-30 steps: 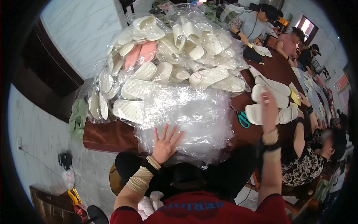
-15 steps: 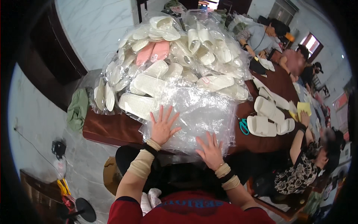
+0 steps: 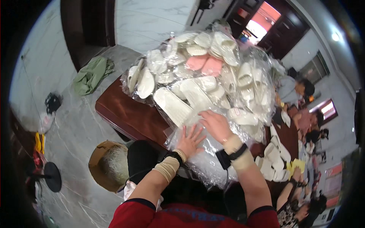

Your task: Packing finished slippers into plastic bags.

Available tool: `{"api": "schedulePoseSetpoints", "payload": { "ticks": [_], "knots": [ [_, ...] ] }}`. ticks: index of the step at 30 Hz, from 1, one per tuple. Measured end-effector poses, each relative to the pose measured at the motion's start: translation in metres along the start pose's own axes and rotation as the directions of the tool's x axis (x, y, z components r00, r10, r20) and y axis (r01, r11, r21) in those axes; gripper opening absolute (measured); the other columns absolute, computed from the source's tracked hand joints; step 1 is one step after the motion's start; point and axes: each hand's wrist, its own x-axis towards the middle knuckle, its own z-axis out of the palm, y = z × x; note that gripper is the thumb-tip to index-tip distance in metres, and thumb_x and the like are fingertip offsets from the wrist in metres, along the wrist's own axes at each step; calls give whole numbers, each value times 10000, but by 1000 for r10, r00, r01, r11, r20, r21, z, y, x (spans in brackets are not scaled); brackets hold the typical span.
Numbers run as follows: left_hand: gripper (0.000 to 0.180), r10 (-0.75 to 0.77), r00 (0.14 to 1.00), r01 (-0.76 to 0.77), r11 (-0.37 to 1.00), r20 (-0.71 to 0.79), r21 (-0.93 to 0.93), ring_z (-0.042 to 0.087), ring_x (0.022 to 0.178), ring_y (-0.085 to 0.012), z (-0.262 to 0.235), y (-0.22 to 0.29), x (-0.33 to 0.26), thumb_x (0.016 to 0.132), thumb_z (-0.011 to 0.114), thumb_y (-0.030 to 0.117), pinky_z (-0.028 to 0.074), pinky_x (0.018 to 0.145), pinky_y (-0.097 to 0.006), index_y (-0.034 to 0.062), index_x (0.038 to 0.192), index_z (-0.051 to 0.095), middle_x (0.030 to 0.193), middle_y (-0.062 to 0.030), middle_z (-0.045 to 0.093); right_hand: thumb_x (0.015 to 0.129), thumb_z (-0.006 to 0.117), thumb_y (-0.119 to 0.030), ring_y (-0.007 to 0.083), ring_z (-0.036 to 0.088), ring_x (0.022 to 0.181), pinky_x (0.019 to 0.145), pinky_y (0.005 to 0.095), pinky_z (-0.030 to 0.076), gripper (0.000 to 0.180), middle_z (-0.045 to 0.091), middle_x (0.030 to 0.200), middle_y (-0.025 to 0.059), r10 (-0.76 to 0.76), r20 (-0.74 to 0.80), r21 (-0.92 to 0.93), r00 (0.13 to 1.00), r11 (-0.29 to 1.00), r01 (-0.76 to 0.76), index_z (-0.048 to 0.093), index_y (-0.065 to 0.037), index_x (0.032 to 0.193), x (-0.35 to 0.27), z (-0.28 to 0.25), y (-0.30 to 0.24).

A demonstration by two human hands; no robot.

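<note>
A stack of clear plastic bags (image 3: 207, 167) lies at the near edge of the brown-covered table, its front part hanging over. My left hand (image 3: 191, 140) rests flat on the bags with its fingers spread. My right hand (image 3: 216, 125) is at the far part of the bags, beside the slippers; its fingers are bent, the tips look apart, and the side toward the plastic is partly hidden. Just beyond lie white slippers (image 3: 173, 106) in clear bags. Behind them rises a heap of bagged white slippers, with a pink pair (image 3: 205, 64) among them.
A cardboard box (image 3: 99, 167) with clear plastic inside stands on the floor to the left. Green cloth (image 3: 93, 76) lies near the doorway. Loose white slippers (image 3: 272, 157) sit on the table at right, where a co-worker's hand (image 3: 296, 173) holds a yellow cloth (image 3: 298, 165). Other people work farther along.
The view has turned rightward and the scene has tilted. My right hand has moved from the near right of the bags to their far part, beyond my left hand. My left hand stays spread flat.
</note>
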Motion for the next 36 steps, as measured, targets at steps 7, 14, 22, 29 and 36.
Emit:
{"api": "schedulePoseSetpoints", "payload": {
  "ticks": [7,14,22,29,36],
  "knots": [
    [695,-19,1000,18,996,-9,-91,75,1607,-351,23,-14,-12,1014,424,623,-12,1216,-735,274,1614,383,1710,-48,280,837,792,-374,312,600,1124,893,447,534,744,633,1183,110,-86,-8,-286,996,955,80,503,-61,1447,141,142,-85],
    [694,20,999,-27,989,-49,-146,79,1607,-358,20,-3,-16,1008,428,642,-13,1200,-759,287,1605,399,1713,-54,270,859,657,-122,397,712,773,703,490,587,766,684,976,206,5,-143,-316,990,947,-51,343,6,1546,159,182,-38],
    [689,-40,995,32,996,-94,-79,72,1607,-369,5,-14,-14,1005,430,658,-17,1184,-784,304,1596,413,1720,-61,250,860,672,-55,246,645,754,696,357,519,759,650,884,143,512,-587,435,627,853,-289,319,-15,1530,92,-65,12],
    [658,-21,1000,21,1000,9,2,45,1602,-396,10,3,-4,996,477,597,-81,1171,-790,301,1582,441,1722,-35,250,948,663,-40,191,630,1077,851,304,526,657,622,1283,134,788,-584,809,194,585,60,351,-26,1526,-145,-14,3],
    [852,-13,1000,17,955,16,-296,103,1600,-331,45,6,2,871,564,670,-154,1209,-720,235,1591,428,1646,-3,418,985,641,-113,168,641,596,556,307,542,227,677,734,82,904,210,860,371,11,-511,661,8,1176,-349,48,-15]
  ]
}}
